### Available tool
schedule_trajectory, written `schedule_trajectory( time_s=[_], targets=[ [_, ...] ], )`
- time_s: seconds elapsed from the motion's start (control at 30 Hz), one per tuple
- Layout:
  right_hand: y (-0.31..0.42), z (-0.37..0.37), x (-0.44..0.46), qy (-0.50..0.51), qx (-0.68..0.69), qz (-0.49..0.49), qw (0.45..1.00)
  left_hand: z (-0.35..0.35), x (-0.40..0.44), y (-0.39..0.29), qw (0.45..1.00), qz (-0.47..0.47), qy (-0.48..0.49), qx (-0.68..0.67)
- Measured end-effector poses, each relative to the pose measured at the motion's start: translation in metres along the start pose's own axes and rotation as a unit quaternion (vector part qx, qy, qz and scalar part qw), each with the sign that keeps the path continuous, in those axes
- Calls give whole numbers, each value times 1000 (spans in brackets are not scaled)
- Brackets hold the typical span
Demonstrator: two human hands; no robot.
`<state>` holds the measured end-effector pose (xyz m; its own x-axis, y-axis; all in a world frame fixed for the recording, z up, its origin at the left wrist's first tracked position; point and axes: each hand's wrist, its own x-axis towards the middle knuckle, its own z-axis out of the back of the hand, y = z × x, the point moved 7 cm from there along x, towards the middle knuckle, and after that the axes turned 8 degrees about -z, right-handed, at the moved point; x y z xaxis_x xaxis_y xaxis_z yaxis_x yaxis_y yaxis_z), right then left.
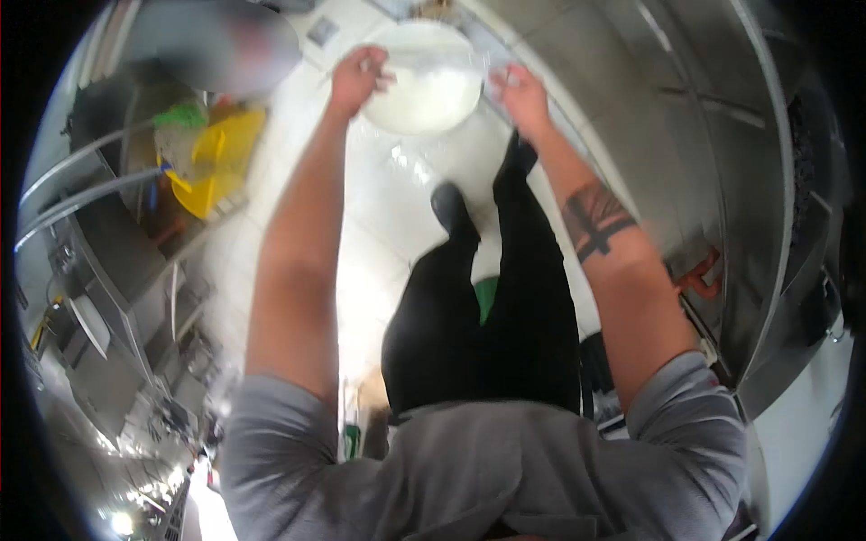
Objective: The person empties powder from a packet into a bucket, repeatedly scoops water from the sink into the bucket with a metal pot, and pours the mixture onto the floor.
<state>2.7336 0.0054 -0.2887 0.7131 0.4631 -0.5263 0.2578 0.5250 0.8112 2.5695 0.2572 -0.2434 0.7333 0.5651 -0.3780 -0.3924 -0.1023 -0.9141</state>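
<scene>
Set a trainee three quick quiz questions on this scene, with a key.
1. Where is the round white tub?
A) Between the feet
B) Between the left hand and the right hand
C) Behind the person

2. True or false: the yellow plastic thing lies on the person's right side.

3. Fill in: the dark tattoo is on the person's ____ arm.

Key: 1 B; 2 false; 3 right.
</scene>
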Motion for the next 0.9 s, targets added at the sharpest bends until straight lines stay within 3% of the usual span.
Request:
schedule_trajectory(
  time_s=[0.07,0.1,0.13,0.2,0.23,0.27,0.3,0.37,0.43,0.5,0.63,0.7,0.83,0.9],
  targets=[
    [-15,11,-30,-31,-137,70,988,-19,-8,-20,998,-23,39,47],
    [-23,15,-54,-32,-169,49,984,-26,-9,-29,982,-98,63,151],
    [-26,18,-79,-17,-170,60,984,-36,-22,-58,911,-265,56,311],
    [-68,22,-117,45,-120,-31,991,-52,-43,-99,877,-244,95,402],
    [-74,30,-141,27,-174,5,984,-54,-50,-118,855,-239,118,445],
    [-97,36,-157,56,-108,-46,991,-50,-53,-143,848,-253,111,452],
    [-95,50,-176,37,-85,21,995,-42,-53,-162,837,-230,102,485],
    [-64,86,-215,33,-57,32,997,-20,-47,-211,815,-169,92,546],
    [-53,119,-238,38,-21,-47,998,8,-37,-281,793,-154,41,588],
    [-27,152,-253,44,-13,-50,998,30,-30,-365,797,-243,-8,552],
    [33,200,-259,67,-12,-68,995,41,-30,-537,742,-398,-105,529],
    [53,215,-254,65,14,-52,996,31,-26,-603,715,-416,-152,541],
    [118,240,-237,93,94,13,991,16,22,-659,723,-411,-178,526],
    [163,255,-223,101,72,48,991,-5,51,-657,682,-386,-176,596]
  ],
)
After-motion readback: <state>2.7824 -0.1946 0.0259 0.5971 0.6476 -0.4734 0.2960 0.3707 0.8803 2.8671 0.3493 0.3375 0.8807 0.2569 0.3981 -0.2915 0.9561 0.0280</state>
